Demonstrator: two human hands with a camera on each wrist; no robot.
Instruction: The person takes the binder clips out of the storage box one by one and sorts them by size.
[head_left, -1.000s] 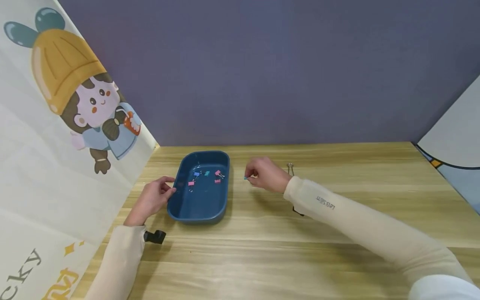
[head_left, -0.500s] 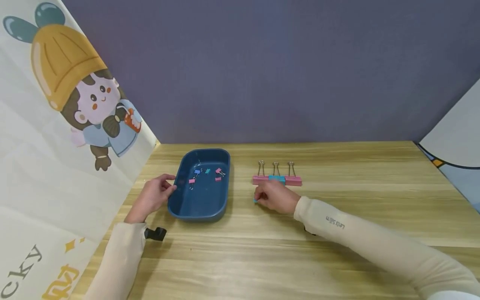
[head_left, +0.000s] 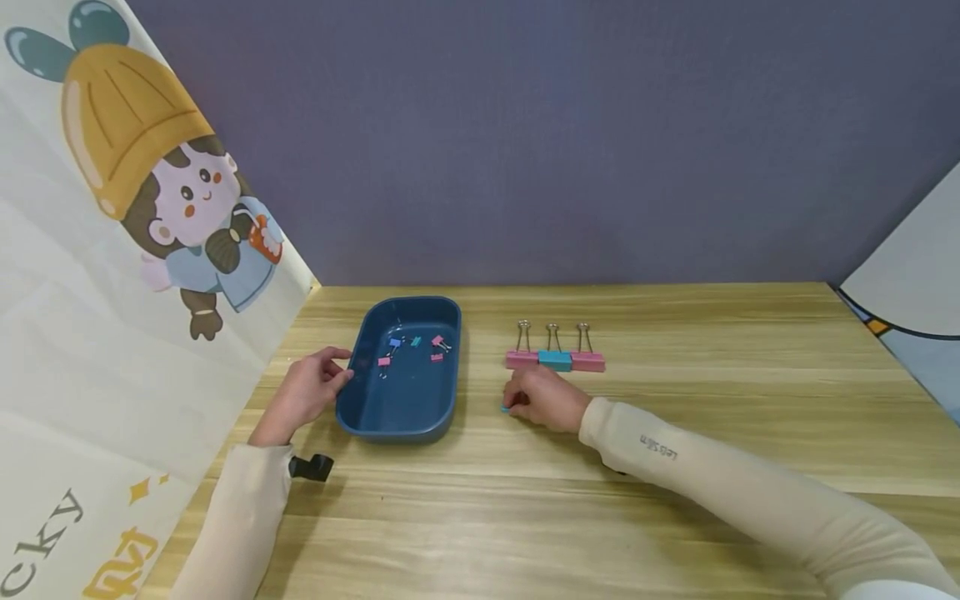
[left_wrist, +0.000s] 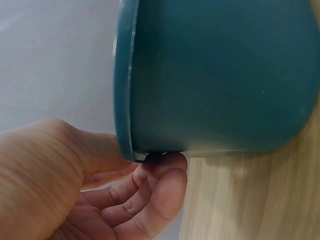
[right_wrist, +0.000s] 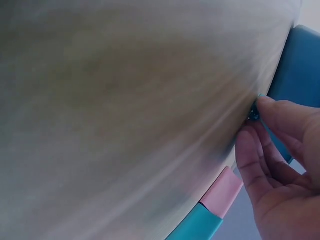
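Three pink-and-turquoise binder clips [head_left: 555,361] stood on the wood-grain bench [head_left: 465,525]; before them, nearly closed fingers of the right hand [head_left: 549,398] pinched a tiny blue object [right_wrist: 254,111]; the curled left hand [head_left: 302,390] gripped a navy plastic tub [head_left: 397,404].

Surface [head_left: 465,533]: tan, streaked wood grain. Tray [head_left: 397,412], near far left corner: dark blue. Clip row [head_left: 554,361], toward far edge: pink, turquoise, pink. Pinched clip [head_left: 505,409]: turquoise. Right sleeve [head_left: 720,467]: cream, dark lettering.
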